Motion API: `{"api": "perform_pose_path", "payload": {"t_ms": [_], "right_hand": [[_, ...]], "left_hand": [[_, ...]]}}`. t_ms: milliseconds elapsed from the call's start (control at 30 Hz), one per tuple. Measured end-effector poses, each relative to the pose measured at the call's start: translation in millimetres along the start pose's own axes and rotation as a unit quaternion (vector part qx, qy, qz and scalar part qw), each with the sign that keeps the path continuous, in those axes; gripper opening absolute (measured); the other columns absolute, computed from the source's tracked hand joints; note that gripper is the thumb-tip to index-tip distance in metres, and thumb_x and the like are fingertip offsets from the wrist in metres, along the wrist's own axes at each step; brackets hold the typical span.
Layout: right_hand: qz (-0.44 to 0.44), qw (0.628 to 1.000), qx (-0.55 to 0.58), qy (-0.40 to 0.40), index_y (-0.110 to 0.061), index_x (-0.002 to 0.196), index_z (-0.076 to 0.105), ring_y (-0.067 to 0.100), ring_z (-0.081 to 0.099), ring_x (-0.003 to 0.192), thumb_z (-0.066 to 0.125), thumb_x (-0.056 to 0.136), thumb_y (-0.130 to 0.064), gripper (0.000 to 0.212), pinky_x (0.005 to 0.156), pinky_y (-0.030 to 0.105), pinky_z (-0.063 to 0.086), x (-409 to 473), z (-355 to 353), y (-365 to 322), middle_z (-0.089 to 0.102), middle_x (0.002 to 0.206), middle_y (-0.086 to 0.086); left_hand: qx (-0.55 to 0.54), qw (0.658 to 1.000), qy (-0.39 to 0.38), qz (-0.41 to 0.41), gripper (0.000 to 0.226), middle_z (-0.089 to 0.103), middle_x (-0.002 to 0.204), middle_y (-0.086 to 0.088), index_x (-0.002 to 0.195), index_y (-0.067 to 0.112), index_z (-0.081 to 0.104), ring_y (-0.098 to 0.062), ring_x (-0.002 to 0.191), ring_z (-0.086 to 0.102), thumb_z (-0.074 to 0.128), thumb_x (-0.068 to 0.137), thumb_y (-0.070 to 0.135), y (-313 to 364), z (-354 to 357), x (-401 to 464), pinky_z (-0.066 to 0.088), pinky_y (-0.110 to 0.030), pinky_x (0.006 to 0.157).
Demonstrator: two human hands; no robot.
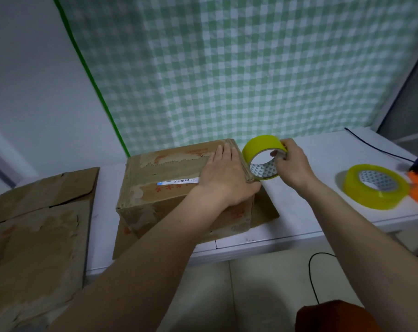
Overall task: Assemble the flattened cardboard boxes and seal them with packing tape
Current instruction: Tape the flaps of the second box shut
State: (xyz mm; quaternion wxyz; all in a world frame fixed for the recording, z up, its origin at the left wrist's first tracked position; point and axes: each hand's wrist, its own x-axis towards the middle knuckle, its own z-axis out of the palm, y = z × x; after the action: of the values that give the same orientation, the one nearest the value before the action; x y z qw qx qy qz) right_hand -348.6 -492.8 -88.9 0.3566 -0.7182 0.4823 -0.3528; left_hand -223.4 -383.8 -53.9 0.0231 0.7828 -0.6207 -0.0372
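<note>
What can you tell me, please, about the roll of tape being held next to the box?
The held tape roll is yellowish, glossy tape wound on a core whose inside is white with a small grey printed pattern. It stands on edge, its open centre facing the camera, at the right end of the cardboard box, above the white table. The right hand grips its right side, fingers hooked into the core. The left hand lies flat on the box beside it.

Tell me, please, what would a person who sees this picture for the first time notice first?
The eye goes first to the yellow tape roll that the right hand grips at the right end of the assembled cardboard box in the middle of the white table. The left hand presses flat on the box top. A second tape roll lies at the right, and flattened cardboard at the left.
</note>
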Motion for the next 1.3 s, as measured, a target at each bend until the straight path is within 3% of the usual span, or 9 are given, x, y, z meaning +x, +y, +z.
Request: {"api": "perform_pose_path", "payload": {"t_ms": [133,300,467,600,733,1033,1167,1233,1300], "right_hand": [[0.029,0.963,0.212,-0.164,-0.007,0.1,0.057,0.022,0.065,0.09,0.054,0.082,0.013,0.027,0.077,0.03,0.05,-16,-15,2,0.065,0.092,0.012],[0.014,0.867,0.305,-0.394,-0.008,0.088,0.071,0.019,0.067,0.078,0.086,0.061,-0.038,0.042,0.08,0.027,0.054,-39,-14,0,0.07,0.082,0.01],[0.02,0.877,0.317,-0.36,-0.006,0.085,0.073,0.014,0.067,0.083,0.077,0.076,-0.03,0.026,0.077,0.021,0.052,-60,13,-6,0.073,0.089,0.008],[0.064,0.864,0.342,-0.364,-0.003,0.092,0.072,0.019,0.068,0.081,0.083,0.061,-0.048,0.056,0.077,0.028,0.056,-83,24,14,0.072,0.093,0.015],[0.103,0.869,0.362,-0.321,0.001,0.099,0.065,0.023,0.066,0.079,0.06,0.079,-0.029,0.036,0.078,0.033,0.054,-102,38,18,0.069,0.093,0.018],[0.09,0.939,0.284,-0.17,-0.006,0.082,0.061,0.023,0.052,0.075,0.063,0.085,0.003,0.01,0.073,0.033,0.044,-105,44,24,0.057,0.081,0.016],[0.081,0.954,0.262,-0.123,-0.01,0.085,0.063,0.022,0.061,0.074,0.064,0.084,0.006,0.016,0.082,0.04,0.05,-100,36,26,0.064,0.078,0.016],[0.067,0.969,0.224,-0.083,-0.012,0.085,0.063,0.022,0.062,0.082,0.063,0.084,0.004,0.017,0.088,0.041,0.05,-95,31,32,0.067,0.087,0.016],[0.051,0.993,0.104,-0.027,-0.011,0.092,0.065,0.022,0.063,0.094,0.06,0.086,-0.001,0.013,0.093,0.036,0.048,-88,23,44,0.068,0.098,0.011]], "left_hand": [[0.023,0.996,-0.034,0.075,0.094,-0.013,0.162,-0.004,0.153,0.011,-0.006,-0.018,0.149,-0.009,0.048,0.09,0.055,-27,-6,-12,-0.002,-0.035,0.122],[0.006,0.991,-0.078,0.106,0.089,-0.013,0.16,0.013,0.153,0.033,-0.008,-0.013,0.148,-0.013,0.057,0.092,0.038,-78,-14,-32,-0.008,-0.041,0.119],[0.038,0.996,-0.035,0.069,0.075,-0.007,0.161,0.012,0.15,0.045,-0.005,-0.016,0.149,-0.007,0.049,0.098,0.041,-92,-10,-49,-0.004,-0.043,0.118],[0.04,0.996,-0.039,0.067,0.072,-0.006,0.162,0.01,0.149,0.047,-0.004,-0.018,0.149,-0.006,0.046,0.099,0.037,-94,-11,-49,-0.004,-0.044,0.119],[0.031,0.998,-0.004,0.048,0.067,0.001,0.162,0.011,0.149,0.048,0.003,-0.021,0.149,-0.002,0.046,0.101,0.03,-96,-5,-46,-0.002,-0.047,0.119],[0.099,0.983,0.132,-0.076,0.077,0.008,0.161,-0.01,0.153,0.035,0.005,-0.031,0.148,0.003,0.055,0.095,0.023,-65,18,-57,-0.002,-0.048,0.12],[0.06,0.952,0.287,0.093,0.05,0.05,0.14,-0.021,0.131,0.009,0.058,-0.037,0.131,0.046,0.045,0.083,0.004,-19,37,-58,0.029,-0.048,0.112],[0.023,0.953,0.249,0.17,0.044,0.058,0.131,-0.021,0.119,0.005,0.066,-0.038,0.124,0.053,0.052,0.078,0.001,-1,48,-54,0.035,-0.045,0.109],[-0.005,0.974,0.142,0.178,0.051,0.041,0.148,-0.018,0.135,0.008,0.053,-0.034,0.14,0.033,0.06,0.084,0.004,20,55,-56,0.022,-0.037,0.116]]}}
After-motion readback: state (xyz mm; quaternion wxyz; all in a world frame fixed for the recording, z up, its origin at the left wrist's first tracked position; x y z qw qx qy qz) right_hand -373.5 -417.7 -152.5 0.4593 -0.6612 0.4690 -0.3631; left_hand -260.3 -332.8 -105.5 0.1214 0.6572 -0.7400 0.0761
